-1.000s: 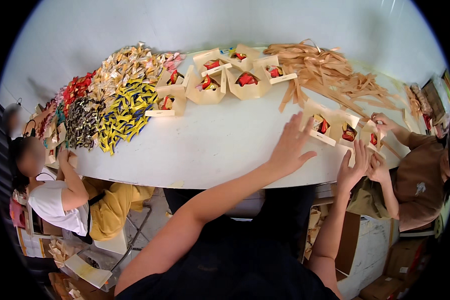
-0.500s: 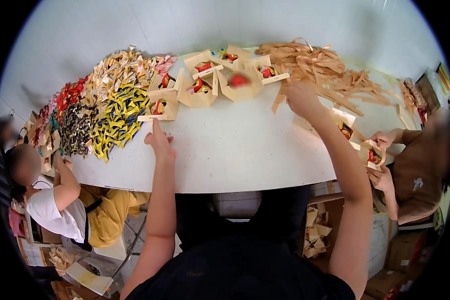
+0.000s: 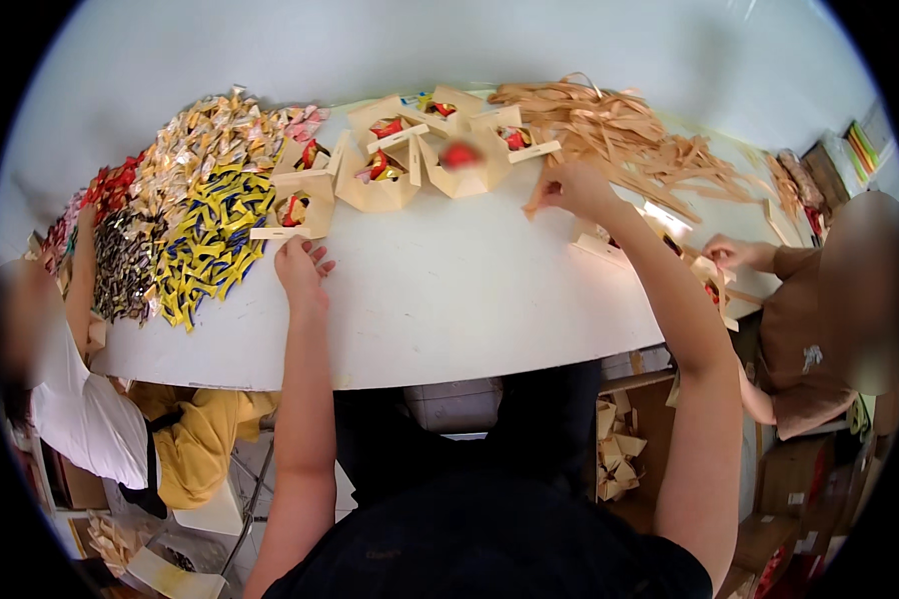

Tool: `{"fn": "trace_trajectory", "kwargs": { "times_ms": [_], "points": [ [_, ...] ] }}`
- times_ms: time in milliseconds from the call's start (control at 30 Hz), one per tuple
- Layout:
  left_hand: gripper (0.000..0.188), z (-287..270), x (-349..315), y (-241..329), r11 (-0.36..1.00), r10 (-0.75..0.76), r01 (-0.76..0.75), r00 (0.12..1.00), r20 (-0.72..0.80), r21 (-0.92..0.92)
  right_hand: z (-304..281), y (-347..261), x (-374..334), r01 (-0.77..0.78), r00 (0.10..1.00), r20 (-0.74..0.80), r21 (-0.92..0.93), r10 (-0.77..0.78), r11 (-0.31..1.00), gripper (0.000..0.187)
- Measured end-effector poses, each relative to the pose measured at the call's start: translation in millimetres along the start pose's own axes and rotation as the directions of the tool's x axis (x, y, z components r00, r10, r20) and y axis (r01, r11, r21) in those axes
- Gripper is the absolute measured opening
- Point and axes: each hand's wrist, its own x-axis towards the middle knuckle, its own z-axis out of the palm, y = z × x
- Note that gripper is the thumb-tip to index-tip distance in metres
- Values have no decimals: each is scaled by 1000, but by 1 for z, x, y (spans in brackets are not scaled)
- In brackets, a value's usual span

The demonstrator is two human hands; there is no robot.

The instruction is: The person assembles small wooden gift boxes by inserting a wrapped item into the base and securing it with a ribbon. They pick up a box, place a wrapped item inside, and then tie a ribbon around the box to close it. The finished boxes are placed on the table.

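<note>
My left hand (image 3: pixel 304 272) is at the near flap of a cream box (image 3: pixel 311 216) with shiny red-wrapped pieces inside. Its fingers are loosely curled and apart; whether the fingertips press on the flap is hard to see. My right hand (image 3: pixel 577 188) pinches a tan ribbon strip (image 3: pixel 535 199), whose end hangs below the fingers. Several more open cream boxes (image 3: pixel 388 196), with red-wrapped pieces in them, stand in a cluster between my hands. Behind my right hand lies a heap of loose tan ribbons (image 3: pixel 609 125).
Heaps of wrapped sweets, such as yellow-and-blue ones (image 3: pixel 210 245), cover the left of the white table (image 3: pixel 449 299). One person in a white shirt (image 3: pixel 95 429) reaches there. Another in a brown shirt (image 3: pixel 794 329) handles a box at the right. A carton of box parts (image 3: pixel 619 449) stands below the table.
The whole view has shifted slightly. My left hand's pointing finger has curled at the box flap. The left-hand person now reaches to the sweets; the right-hand person's box has moved nearer my forearm.
</note>
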Motion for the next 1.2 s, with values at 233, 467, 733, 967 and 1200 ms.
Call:
{"fn": "trace_trajectory", "kwargs": {
  "times_ms": [233,467,733,967,1200],
  "points": [
    [42,-21,15,-14,971,233,-224,964,-131,82,6,-70,-12,55,940,-338,270,41,961,23],
    [46,37,-67,-58,638,685,-769,594,422,46,104,-123,-20,330,737,-676,322,-29,887,21],
    [40,47,-94,-59,428,573,-889,409,711,166,141,-124,-16,334,766,-642,345,-39,877,23],
    [29,48,-87,-59,399,561,-897,401,724,188,135,-118,-12,322,704,-706,410,74,853,23],
    [25,48,-85,-59,396,552,-894,414,724,209,130,-126,-18,366,693,-719,413,51,834,25]
  ]
}}
